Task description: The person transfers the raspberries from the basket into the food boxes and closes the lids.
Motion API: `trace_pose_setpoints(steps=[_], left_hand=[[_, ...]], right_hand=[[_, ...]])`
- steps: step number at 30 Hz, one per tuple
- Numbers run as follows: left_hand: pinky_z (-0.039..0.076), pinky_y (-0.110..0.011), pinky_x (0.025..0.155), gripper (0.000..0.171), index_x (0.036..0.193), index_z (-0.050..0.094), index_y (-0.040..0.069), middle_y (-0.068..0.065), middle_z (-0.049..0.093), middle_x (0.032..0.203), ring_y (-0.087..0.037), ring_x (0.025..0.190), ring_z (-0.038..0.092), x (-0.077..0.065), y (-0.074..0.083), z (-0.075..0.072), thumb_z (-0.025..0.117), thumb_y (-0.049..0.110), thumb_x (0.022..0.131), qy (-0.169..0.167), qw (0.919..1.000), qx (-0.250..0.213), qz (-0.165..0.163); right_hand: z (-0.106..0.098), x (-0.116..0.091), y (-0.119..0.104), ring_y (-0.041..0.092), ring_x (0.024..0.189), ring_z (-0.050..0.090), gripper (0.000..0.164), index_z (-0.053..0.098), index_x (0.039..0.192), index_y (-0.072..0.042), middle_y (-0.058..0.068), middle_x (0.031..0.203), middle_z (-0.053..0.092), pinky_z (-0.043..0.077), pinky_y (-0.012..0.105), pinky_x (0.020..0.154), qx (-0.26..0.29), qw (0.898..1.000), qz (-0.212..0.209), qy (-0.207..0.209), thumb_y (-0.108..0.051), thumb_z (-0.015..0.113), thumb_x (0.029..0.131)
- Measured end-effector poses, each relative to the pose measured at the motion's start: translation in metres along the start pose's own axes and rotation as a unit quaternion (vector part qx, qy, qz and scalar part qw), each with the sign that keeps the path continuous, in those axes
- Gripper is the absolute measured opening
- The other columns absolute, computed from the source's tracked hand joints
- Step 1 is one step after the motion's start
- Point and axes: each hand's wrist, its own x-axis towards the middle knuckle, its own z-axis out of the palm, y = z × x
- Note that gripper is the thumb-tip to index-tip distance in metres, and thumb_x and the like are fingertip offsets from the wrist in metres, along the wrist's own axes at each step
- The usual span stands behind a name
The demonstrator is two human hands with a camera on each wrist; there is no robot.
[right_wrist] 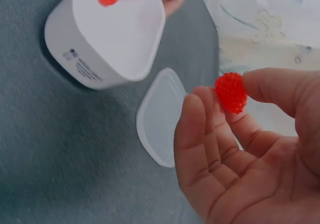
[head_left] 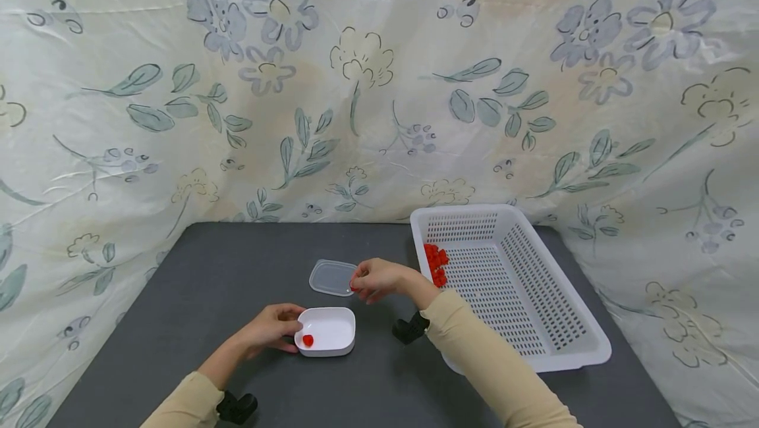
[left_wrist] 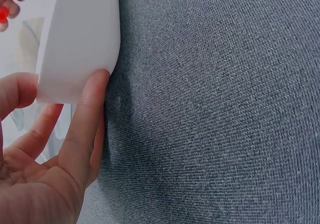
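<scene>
A small white plastic container [head_left: 335,330] stands on the dark table, with one red raspberry [head_left: 308,340] in its left part. My left hand [head_left: 269,330] holds the container's left end, thumb by the rim and fingers against the outer wall. Between the thumb and fingers of my right hand [head_left: 379,279] is another raspberry [right_wrist: 231,93], pinched above the table behind the container. Close to that hand, a translucent lid [head_left: 330,278] lies flat, its right corner partly covered by the fingers in the head view.
On the right stands a large white perforated basket [head_left: 566,303], with several red raspberries [head_left: 435,263] along its left wall. My right forearm crosses over the basket's near left corner. A flowered cloth [head_left: 367,151] hangs behind the grey-black table [head_left: 237,257].
</scene>
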Motion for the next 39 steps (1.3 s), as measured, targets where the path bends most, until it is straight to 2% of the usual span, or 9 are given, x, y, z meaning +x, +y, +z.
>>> trace_pose_setpoints(steps=[4,12,18,24,31,39], left_hand=[[0.057,-0.040,0.069,0.046,0.127,0.044,-0.009,-0.017,0.056,0.111,-0.022,0.085,0.058,0.000,0.001,0.001,0.059,0.010,0.087,0.006,1.0000,0.000,-0.006],[0.057,-0.039,0.067,0.045,0.125,0.046,-0.007,-0.016,0.057,0.106,-0.021,0.083,0.058,0.001,0.002,0.002,0.059,0.011,0.087,0.015,0.9998,0.010,-0.014],[0.057,-0.040,0.068,0.044,0.125,0.045,-0.008,-0.016,0.057,0.106,-0.021,0.083,0.058,0.002,0.000,0.001,0.058,0.010,0.087,0.006,0.9999,0.006,-0.008],[0.057,-0.041,0.069,0.045,0.126,0.044,-0.009,-0.017,0.057,0.108,-0.021,0.085,0.058,0.001,-0.002,0.000,0.057,0.009,0.087,-0.008,0.9999,-0.003,0.012],[0.057,-0.040,0.068,0.044,0.124,0.043,-0.011,-0.017,0.057,0.104,-0.019,0.082,0.060,-0.001,-0.005,-0.001,0.056,0.007,0.087,-0.025,0.9992,-0.015,0.026],[0.057,-0.040,0.069,0.045,0.126,0.042,-0.011,-0.016,0.057,0.106,-0.020,0.084,0.060,0.000,-0.006,-0.002,0.056,0.010,0.088,-0.026,0.9993,-0.015,0.020]], right_hand=[[0.012,0.005,0.002,0.015,0.069,0.056,0.016,0.058,0.100,-0.001,0.016,0.092,0.061,0.056,0.037,0.071,-0.008,1.000,-0.003,-0.002,-0.013,0.055,0.090],[0.031,0.012,0.004,0.015,0.069,0.056,0.015,0.060,0.097,-0.001,0.016,0.091,0.063,0.055,0.031,0.065,-0.014,1.000,-0.001,-0.015,-0.012,0.056,0.089],[0.046,0.015,0.005,0.015,0.069,0.056,0.013,0.060,0.095,0.000,0.011,0.085,0.061,0.054,0.031,0.063,-0.002,0.999,-0.003,-0.035,-0.011,0.056,0.089],[0.060,0.019,0.007,0.015,0.069,0.056,0.011,0.059,0.095,-0.001,0.005,0.079,0.059,0.054,0.030,0.062,0.004,0.999,-0.008,-0.049,-0.010,0.056,0.088],[0.077,0.021,0.012,0.015,0.066,0.057,0.008,0.060,0.090,-0.002,0.005,0.075,0.059,0.055,0.032,0.060,-0.017,0.999,-0.013,-0.042,-0.008,0.058,0.087],[0.088,0.018,0.012,0.019,0.067,0.060,0.004,0.060,0.087,-0.003,0.006,0.075,0.060,0.056,0.037,0.063,-0.054,0.998,-0.024,-0.035,-0.006,0.058,0.085]])
